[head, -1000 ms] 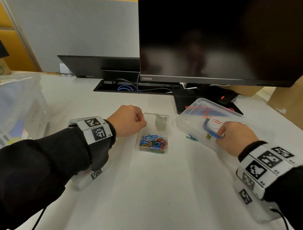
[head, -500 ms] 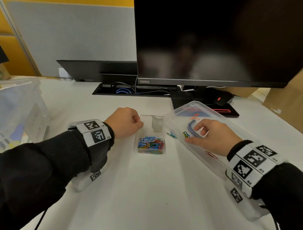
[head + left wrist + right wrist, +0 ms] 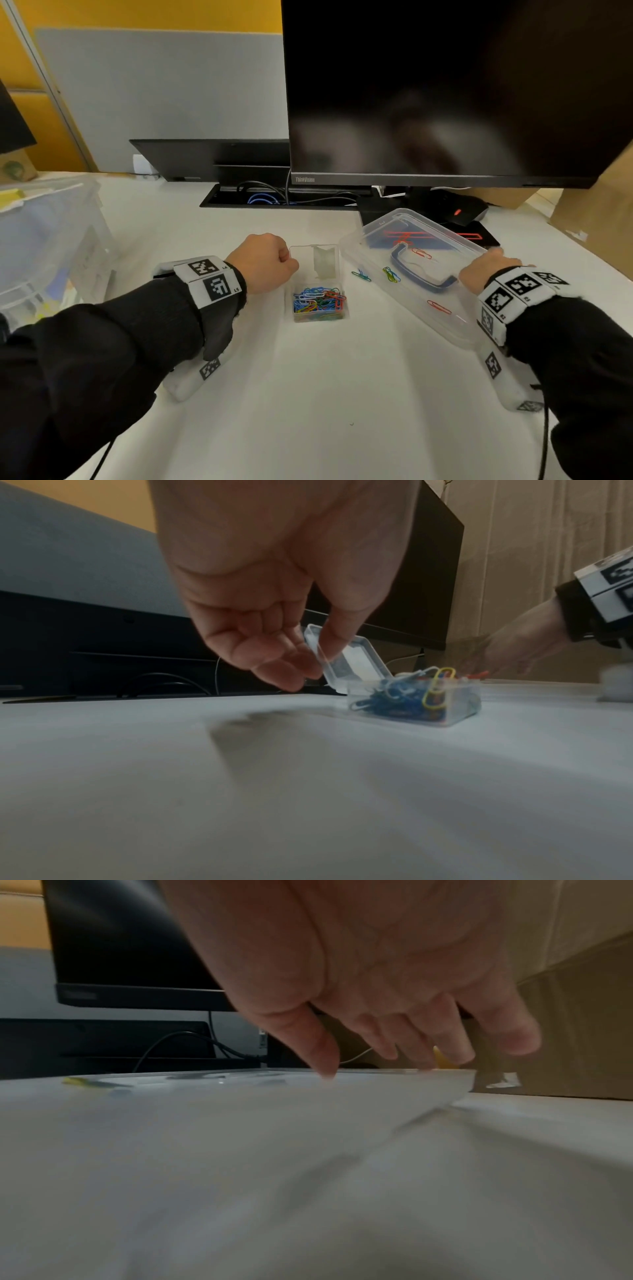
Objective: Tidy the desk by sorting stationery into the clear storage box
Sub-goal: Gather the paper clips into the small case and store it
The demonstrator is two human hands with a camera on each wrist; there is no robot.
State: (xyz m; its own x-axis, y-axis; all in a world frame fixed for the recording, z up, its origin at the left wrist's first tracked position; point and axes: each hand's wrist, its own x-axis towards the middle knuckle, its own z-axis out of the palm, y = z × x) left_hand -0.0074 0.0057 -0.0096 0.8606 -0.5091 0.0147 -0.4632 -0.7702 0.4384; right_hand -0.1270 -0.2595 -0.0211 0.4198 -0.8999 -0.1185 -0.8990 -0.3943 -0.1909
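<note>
A small clear case [image 3: 320,303] full of coloured paper clips sits mid-desk with its hinged lid [image 3: 315,260] standing up. My left hand [image 3: 291,263] pinches that lid's left corner between thumb and curled fingers [image 3: 291,674]. To the right lies the flat clear storage box [image 3: 359,253] with a blue handle [image 3: 421,277]. My right hand [image 3: 486,269] rests on its right edge, fingertips [image 3: 325,1066] touching the top. Loose clips show at the box: teal [image 3: 361,275], yellow-green [image 3: 391,274], two red [image 3: 423,253].
A dark monitor [image 3: 445,85] stands behind, with a cable tray [image 3: 274,198] and a black mouse [image 3: 459,212] under it. A large translucent bin [image 3: 44,240] fills the left side. A cardboard box [image 3: 599,212] stands at the right.
My right hand has left the blue handle and slid to the clear box's right edge. The box has come down flat, closer to the clip case. My left hand has stayed on the lid.
</note>
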